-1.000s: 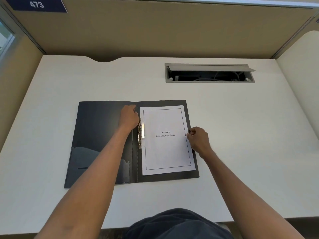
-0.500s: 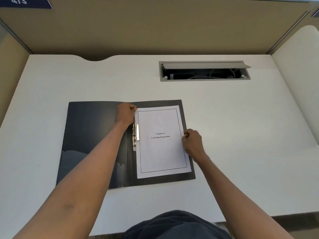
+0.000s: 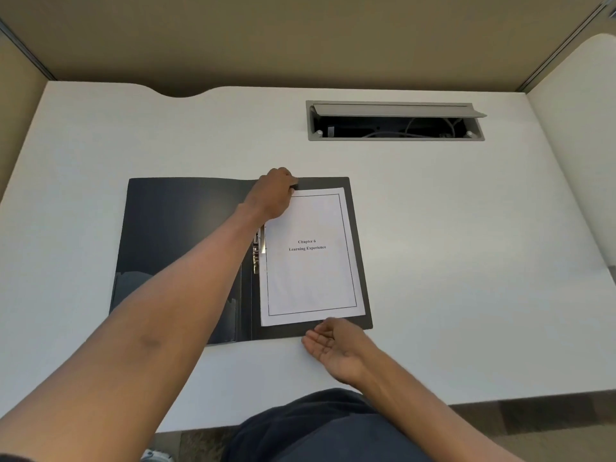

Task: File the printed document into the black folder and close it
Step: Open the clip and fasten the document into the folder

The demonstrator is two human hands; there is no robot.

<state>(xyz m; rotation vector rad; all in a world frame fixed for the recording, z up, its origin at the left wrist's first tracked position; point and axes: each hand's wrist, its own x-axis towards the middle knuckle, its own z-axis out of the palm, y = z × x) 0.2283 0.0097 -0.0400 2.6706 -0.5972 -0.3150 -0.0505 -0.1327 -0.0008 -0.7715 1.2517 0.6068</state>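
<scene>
The black folder [image 3: 180, 235] lies open on the white desk, with its metal clip [image 3: 257, 251] along the spine. The printed document [image 3: 310, 278], titled "Chapter 6 Learning Experience", lies on the folder's right half. Its left edge is by the clip. My left hand [image 3: 273, 195] covers the document's top-left corner, fingers curled down at the folder's top edge. My right hand [image 3: 336, 348] is at the folder's near edge just below the document, palm turned up, fingers apart and holding nothing.
An open cable hatch [image 3: 395, 121] with wires is sunk into the desk at the back right. Beige partition walls [image 3: 300, 38] enclose the desk on three sides. My dark-clothed lap [image 3: 320, 431] shows at the desk's near edge.
My left hand slid up from the clip to the document's top-left corner. My right hand left the document's right edge and came down to its bottom edge, opening palm up.
</scene>
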